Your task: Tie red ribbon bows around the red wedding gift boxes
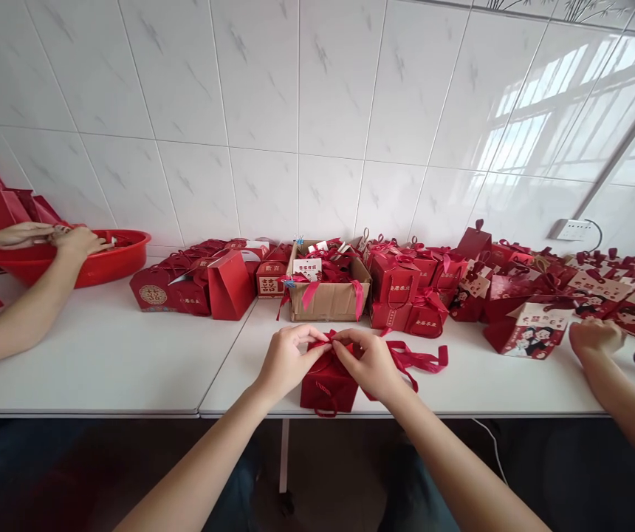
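A small red gift box [328, 390] stands near the table's front edge, with a short cord handle hanging at its front. Both of my hands meet over its top. My left hand [289, 362] pinches red ribbon at the top from the left. From the right, the fingers of my right hand [370, 363] are closed on the same ribbon [329, 337]. My fingers hide most of the knot or bow. Loose red ribbons [420, 357] lie on the table just right of my right hand.
Behind stands a cardboard box [325, 303] of ribbons and tags. Red gift boxes [409, 292] are stacked on its right, more [184, 284] on its left. Far left, a co-worker's hands [77, 242] reach over a red basin [123, 260]; another person's hand [597, 338] rests at right.
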{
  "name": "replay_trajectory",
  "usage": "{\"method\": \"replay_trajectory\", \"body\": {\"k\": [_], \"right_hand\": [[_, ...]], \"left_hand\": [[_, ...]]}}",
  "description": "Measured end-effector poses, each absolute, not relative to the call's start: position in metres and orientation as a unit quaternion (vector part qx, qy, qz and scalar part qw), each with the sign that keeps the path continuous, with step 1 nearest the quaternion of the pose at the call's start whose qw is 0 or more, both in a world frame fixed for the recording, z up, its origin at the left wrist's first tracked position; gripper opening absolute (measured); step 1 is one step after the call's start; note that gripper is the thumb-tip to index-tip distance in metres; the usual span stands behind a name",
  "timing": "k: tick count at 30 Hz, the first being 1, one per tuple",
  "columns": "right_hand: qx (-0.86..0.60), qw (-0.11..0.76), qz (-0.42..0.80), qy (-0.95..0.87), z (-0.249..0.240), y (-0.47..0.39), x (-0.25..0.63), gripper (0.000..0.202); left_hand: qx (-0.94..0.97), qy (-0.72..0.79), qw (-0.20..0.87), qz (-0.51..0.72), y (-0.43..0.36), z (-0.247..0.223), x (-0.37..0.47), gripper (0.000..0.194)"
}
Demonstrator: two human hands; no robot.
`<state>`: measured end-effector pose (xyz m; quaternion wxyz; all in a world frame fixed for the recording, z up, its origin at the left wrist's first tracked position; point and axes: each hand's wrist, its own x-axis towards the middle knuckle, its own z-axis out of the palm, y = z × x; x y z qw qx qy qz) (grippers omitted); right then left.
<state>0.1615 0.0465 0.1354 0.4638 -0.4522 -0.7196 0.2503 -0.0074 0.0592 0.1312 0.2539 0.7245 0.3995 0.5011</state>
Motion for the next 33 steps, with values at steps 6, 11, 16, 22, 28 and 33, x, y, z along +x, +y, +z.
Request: {"method": "replay_trajectory", "body": {"k": [6, 11, 16, 22, 28, 33], "right_hand": [[-0.453, 0.448, 0.217, -0.74, 0.135, 0.043, 0.164, 0.021], [-0.476, 0.478, 0.178, -0.716, 0.125, 0.05, 0.165, 0.015], [-0.483, 0.476, 0.146, -0.721, 0.124, 0.05, 0.163, 0.013], [-0.512, 0.421, 0.28, -0.694, 0.13, 0.054, 0.167, 0.014], [-0.433, 0.374, 0.422, -0.703, 0.139, 0.058, 0.179, 0.027], [-0.398, 0.378, 0.463, -0.695, 0.141, 0.057, 0.18, 0.038]], "left_hand": [[0.737, 0.393, 0.221, 0.505, 0.06, 0.136, -0.004, 0.003], [0.736, 0.399, 0.23, 0.497, 0.06, 0.134, -0.004, 0.002], [0.758, 0.397, 0.162, 0.491, 0.057, 0.131, -0.005, 0.007], [0.779, 0.391, 0.127, 0.473, 0.058, 0.127, -0.006, 0.02], [0.786, 0.379, 0.178, 0.456, 0.061, 0.129, -0.007, 0.019], [0.786, 0.377, 0.193, 0.45, 0.06, 0.131, -0.007, 0.02]]}}
